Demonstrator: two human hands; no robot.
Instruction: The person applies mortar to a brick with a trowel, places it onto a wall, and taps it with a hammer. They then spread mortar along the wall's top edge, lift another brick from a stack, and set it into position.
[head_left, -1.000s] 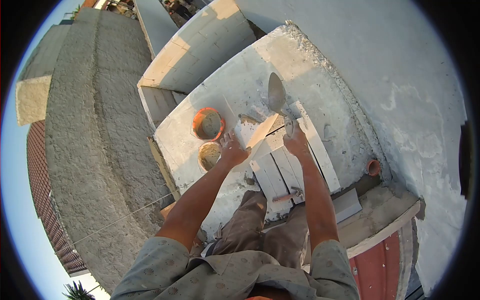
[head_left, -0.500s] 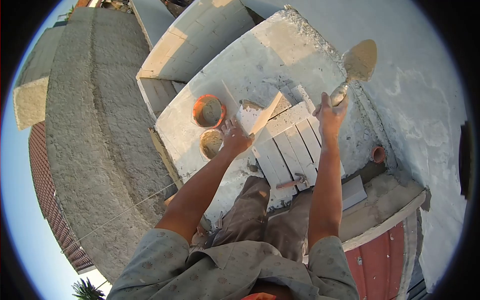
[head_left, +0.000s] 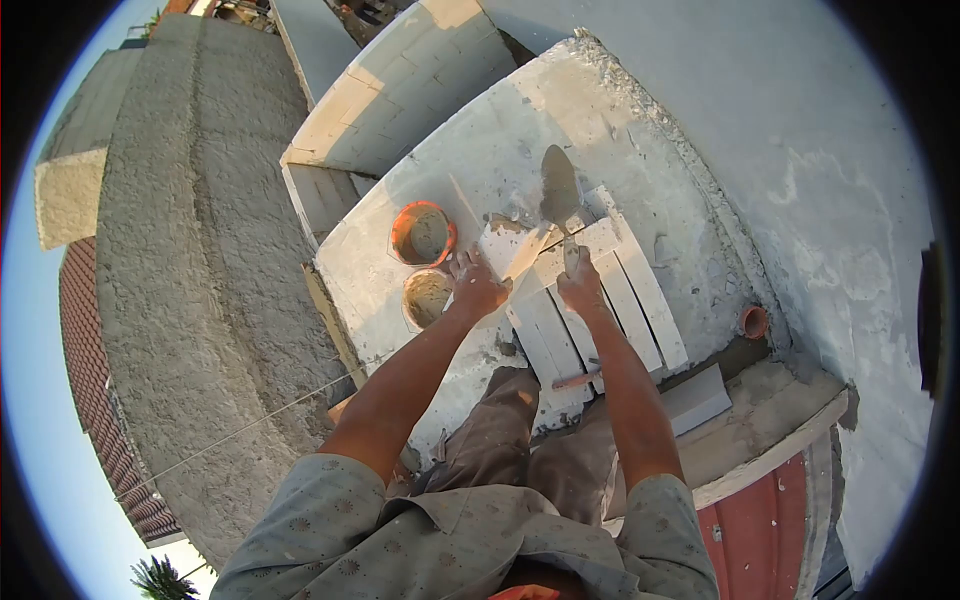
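My right hand [head_left: 580, 285] is closed round the handle of a pointed masonry trowel [head_left: 561, 185], its blade aimed away from me over the far end of the blocks. My left hand [head_left: 476, 284] grips the near left edge of a pale block [head_left: 527, 254], whose one long face is sunlit. A grey patch of mortar [head_left: 507, 224] shows at that block's far end. Beside and partly under it lie several white blocks [head_left: 630, 285] side by side. Left of my left hand stand an orange-rimmed bucket [head_left: 453, 240] and a second bucket [head_left: 408, 302], both with grey mortar inside.
A hammer [head_left: 575, 380] lies across the near ends of the blocks. To the right are an orange pipe end [head_left: 754, 321] and a loose pale block [head_left: 698, 402]. A string [head_left: 240, 431] runs on the left, beside a rough rendered wall [head_left: 200, 300] and a drop.
My right hand has swung the trowel left and nearer, from over the right-hand ledge to over the blocks. My left hand stays on the pale block.
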